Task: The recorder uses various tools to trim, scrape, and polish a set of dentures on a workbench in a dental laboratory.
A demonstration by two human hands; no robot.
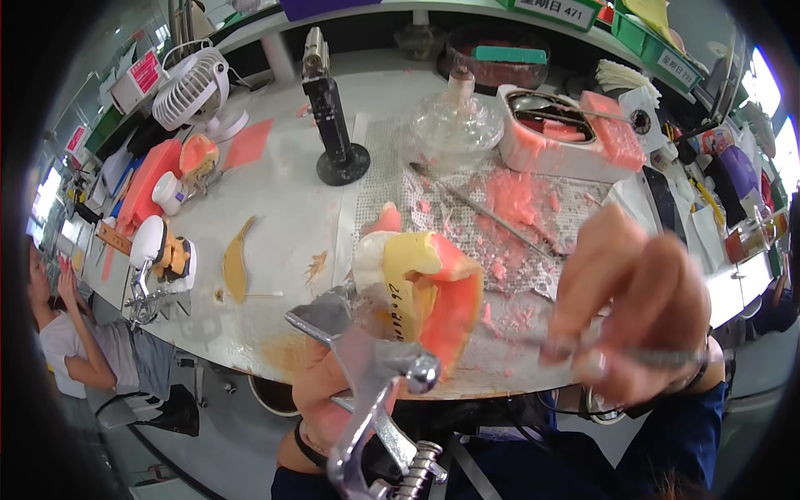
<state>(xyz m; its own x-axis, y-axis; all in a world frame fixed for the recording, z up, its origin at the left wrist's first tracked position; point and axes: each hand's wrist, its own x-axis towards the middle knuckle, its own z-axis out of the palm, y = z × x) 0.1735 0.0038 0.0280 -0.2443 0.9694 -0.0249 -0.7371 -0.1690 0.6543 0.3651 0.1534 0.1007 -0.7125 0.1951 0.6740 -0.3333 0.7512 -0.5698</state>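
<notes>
At the front table (287, 192) edge: cast (407, 257), yellow with pink wax, on a metal frame (364, 354) gripped by left hand (321, 392). Right hand (625, 308) just right of cast, fingers closed on a thin tool (667, 357); both blurred, tip unreadable.

Containers, L to R: glass lamp (457, 133) behind cast, clear glass. Round dish (533, 77) farther behind, pink stuff inside, green block (510, 55) across top. Wax pot (542, 158) behind-right of cast, pink wax in its oval well, spoon (533, 104) lying in it. Jar (737, 246) far right of cast, reddish contents.

Others, L to R: second model (172, 254) well left of cast. Fan (192, 87) far behind-left. Yellow strip (236, 262) left, swab (265, 293) touching or just beside it. Torch (329, 125) upright, behind-left. Spatula (487, 210) slants across the crumb-strewn mat (379, 179), between cast and wax pot, so it's in the way there.

Edges: front edge curves under cast and both hands. Widest visible tabletop is left of cast, from strip to torch.
</notes>
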